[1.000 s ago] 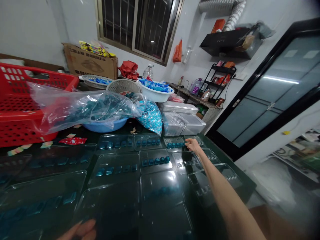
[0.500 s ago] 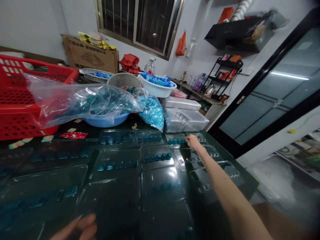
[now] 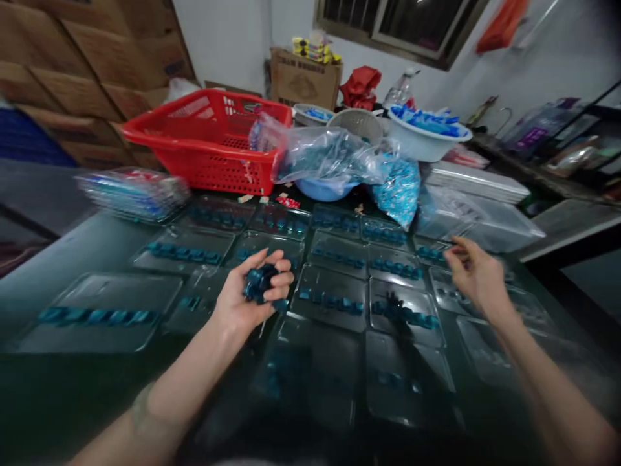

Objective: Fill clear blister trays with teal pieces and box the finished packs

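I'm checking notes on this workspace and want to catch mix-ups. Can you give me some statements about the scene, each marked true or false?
1. The left hand holds several dark teal pieces. True.
2. The red basket is to the right of the white basin. False: it is to the left.
3. The clear plastic bag lies over the blue basin. True.
4. The yellow packets are inside the red basket. False: they are on top of the cardboard box.
5. The right hand is nearer to the stacked clear containers than to the red basket. True.
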### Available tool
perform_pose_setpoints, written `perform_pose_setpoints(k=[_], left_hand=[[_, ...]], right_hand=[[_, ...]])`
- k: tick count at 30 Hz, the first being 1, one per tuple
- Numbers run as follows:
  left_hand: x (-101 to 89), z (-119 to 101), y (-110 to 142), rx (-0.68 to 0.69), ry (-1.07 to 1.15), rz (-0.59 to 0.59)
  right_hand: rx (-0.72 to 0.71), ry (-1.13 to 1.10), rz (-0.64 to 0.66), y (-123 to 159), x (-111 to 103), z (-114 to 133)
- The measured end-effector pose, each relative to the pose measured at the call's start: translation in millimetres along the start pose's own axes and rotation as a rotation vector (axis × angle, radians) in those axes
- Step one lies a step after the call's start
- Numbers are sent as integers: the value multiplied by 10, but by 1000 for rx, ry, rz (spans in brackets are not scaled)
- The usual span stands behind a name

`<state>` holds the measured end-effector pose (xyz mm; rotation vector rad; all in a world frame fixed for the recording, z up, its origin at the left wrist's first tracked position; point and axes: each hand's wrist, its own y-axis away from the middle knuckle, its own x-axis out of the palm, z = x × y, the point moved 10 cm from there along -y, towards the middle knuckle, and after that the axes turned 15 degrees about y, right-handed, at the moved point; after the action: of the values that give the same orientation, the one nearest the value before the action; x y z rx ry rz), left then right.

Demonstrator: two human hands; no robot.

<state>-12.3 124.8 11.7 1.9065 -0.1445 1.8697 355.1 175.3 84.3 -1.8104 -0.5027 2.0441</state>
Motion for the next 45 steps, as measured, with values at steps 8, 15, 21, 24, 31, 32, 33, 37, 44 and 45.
perform_pose_setpoints(k=[8,15,21,24,31,32,33,37,44,45], left_hand=[[142,-253,338,50,19,44],[-38,-585,796,157,-59,24],[-370,-639,1041,164,-156,-75],[-531,-588,1091,135,-189,-122],[-642,-406,1152,164,-493,-233],[-610,-374,1149,175,-550,-229],[-576,-339,1142,182,-596,-222],[-492,-221,1120,203,-716,-211],[-470,30,996,178,-684,-153],[-470,49,953,177,-646,-155]], right_hand=[[-533,-383,310,1567,-107,2766],[-564,-53,278,1767,98,3598],[-560,46,284,1833,282,3687],[-538,36,279,1848,295,3659],[-257,-690,511,1593,109,3499],[-198,-822,573,1564,95,3471],[-142,-927,620,1542,85,3440],[48,-1137,650,1491,110,3255],[81,-1179,535,1470,161,3148],[90,-1159,514,1454,173,3137]])
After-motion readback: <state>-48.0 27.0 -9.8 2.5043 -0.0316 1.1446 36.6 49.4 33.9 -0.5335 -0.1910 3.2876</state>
